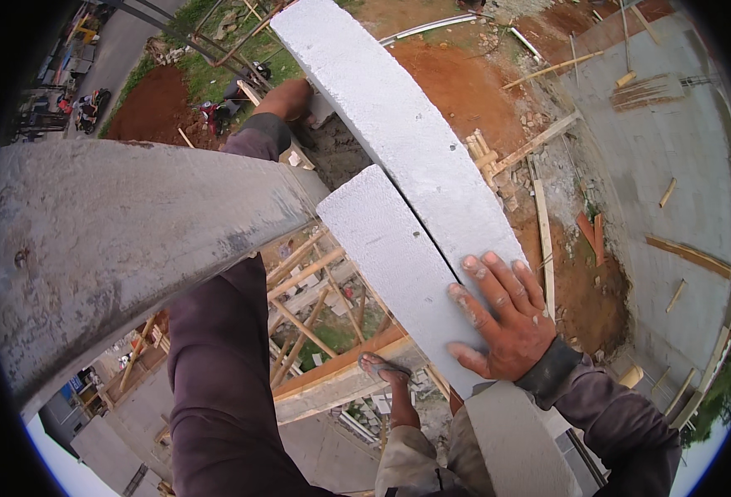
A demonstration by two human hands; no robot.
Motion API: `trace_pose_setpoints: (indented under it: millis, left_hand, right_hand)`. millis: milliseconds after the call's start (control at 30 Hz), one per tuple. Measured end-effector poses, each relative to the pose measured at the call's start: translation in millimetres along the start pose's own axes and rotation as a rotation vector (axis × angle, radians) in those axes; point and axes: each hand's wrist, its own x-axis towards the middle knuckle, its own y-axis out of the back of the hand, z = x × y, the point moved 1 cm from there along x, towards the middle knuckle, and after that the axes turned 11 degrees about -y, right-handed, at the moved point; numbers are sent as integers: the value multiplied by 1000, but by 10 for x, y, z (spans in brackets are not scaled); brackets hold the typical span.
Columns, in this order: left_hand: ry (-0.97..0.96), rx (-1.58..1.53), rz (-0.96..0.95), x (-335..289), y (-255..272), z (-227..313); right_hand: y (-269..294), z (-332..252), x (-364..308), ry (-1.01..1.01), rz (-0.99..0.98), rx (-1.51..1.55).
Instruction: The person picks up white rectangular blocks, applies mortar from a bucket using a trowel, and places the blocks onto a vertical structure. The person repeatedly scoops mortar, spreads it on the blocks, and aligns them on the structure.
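Observation:
My right hand point(506, 319) lies flat with its fingers spread across two pale grey lightweight concrete blocks, over the narrow gap between them. The longer block point(398, 108) runs along the far side. The nearer block point(382, 248) lies beside it, one end close to the concrete column. My left arm reaches around that column, and my left hand point(289, 99) shows beyond it with its fingers curled. By those fingers is a flat grey piece point(321, 109), partly hidden, which I cannot make out. Below it, dark wet mortar point(340, 153) lies between the column and the blocks.
The thick concrete column point(150, 199) fills the left. Bamboo poles point(307, 273) cross below, and my sandalled foot point(383, 364) is on a concrete beam point(340, 398) edged with wood. The ground lies far down, with red soil point(448, 83) and parked motorbikes point(92, 110). A grey slab point(672, 149) spreads at right.

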Motion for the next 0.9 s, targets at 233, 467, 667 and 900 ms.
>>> trace_pose_setpoints:
  millis: [233,467,667,900]
  left_hand:
    - [-183,146,-50,88,-105,-280]
    - [-22,102,38,74,39,-7]
    - [4,120,17,10,178,263]
    - [-40,181,16,51,122,257]
  right_hand:
    - [-11,-4,-3,6,6,-32]
    - [-22,-24,-10,-4,14,-33]
    - [-19,-24,4,8,16,-44]
    - [-53,-1,-29,4,2,-44]
